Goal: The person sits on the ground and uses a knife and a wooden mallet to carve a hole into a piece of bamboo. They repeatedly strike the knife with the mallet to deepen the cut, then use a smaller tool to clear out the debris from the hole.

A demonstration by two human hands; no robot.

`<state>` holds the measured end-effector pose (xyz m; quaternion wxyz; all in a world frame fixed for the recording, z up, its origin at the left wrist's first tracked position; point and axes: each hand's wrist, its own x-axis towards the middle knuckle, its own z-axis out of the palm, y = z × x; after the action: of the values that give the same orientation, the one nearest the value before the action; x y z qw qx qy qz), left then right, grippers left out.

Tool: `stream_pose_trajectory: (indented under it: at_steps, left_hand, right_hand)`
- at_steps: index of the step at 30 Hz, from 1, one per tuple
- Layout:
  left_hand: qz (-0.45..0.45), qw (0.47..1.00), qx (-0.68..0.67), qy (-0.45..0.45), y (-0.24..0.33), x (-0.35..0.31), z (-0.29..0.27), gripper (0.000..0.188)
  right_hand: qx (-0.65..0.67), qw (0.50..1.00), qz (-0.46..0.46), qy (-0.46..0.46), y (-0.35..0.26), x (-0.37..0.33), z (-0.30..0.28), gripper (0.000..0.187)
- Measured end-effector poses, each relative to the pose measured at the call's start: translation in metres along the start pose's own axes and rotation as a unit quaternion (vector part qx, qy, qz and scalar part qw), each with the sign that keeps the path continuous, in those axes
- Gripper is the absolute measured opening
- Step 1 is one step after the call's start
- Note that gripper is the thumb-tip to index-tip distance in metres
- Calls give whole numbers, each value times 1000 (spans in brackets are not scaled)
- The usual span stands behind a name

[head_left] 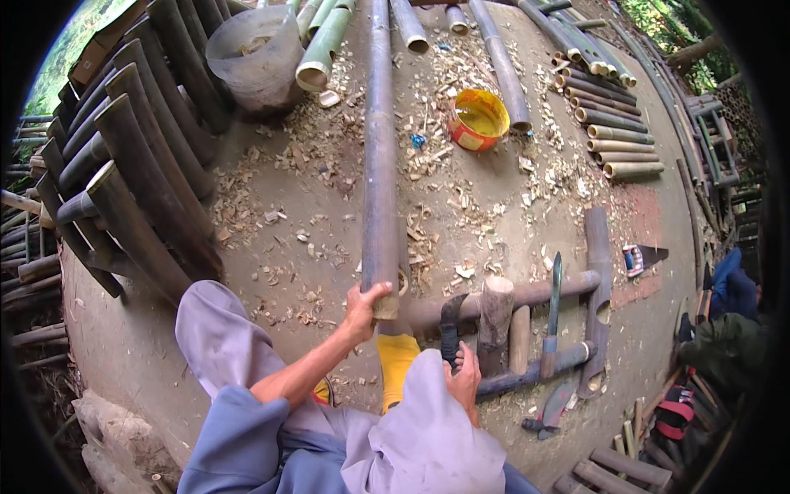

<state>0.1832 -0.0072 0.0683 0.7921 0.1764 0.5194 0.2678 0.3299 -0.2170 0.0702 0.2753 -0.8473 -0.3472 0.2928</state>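
My left hand is closed round the near end of a long dark bamboo pole, which runs straight away from me along the ground. Beside my right knee, my right hand has its fingers curled at the lower end of a curved black handle; the hand partly hides this contact. The handle leans on a bamboo frame lying on the ground. In that frame stand a thick wooden mallet, a shorter wooden piece and an upright long-bladed knife.
Wood shavings litter the ground. A yellow-and-red tub and cloudy plastic bucket stand farther off. Curved bamboo pieces are stacked left, short bamboo lengths right. A saw and red-marked blade lie right, near another person.
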Motion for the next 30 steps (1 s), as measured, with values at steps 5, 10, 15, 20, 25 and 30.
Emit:
stream_pose_trajectory:
  at_steps: [5, 10, 15, 20, 25, 30]
  left_hand:
    - [37, 999, 4, -3, 15, 42, -7, 47]
    - [74, 997, -30, 12, 72, 101, 18, 38]
    - [185, 964, -177, -75, 162, 180, 41, 39]
    - [422, 874, 235, 54, 163, 167, 74, 58]
    - [339, 884, 322, 5, 87, 95, 25, 53]
    - [330, 862, 383, 46, 29, 58, -46, 31]
  right_hand:
    - [-90, 996, 24, -5, 22, -22, 18, 78]
    - [-100, 992, 76, -22, 45, -19, 41, 83]
    - [-120, 991, 62, -1, 41, -6, 46, 79]
    - [-87, 995, 38, 41, 57, 19, 58, 68]
    - [26, 997, 13, 65, 49, 10, 51, 57]
    - [78, 983, -38, 162, 4, -3, -43, 59]
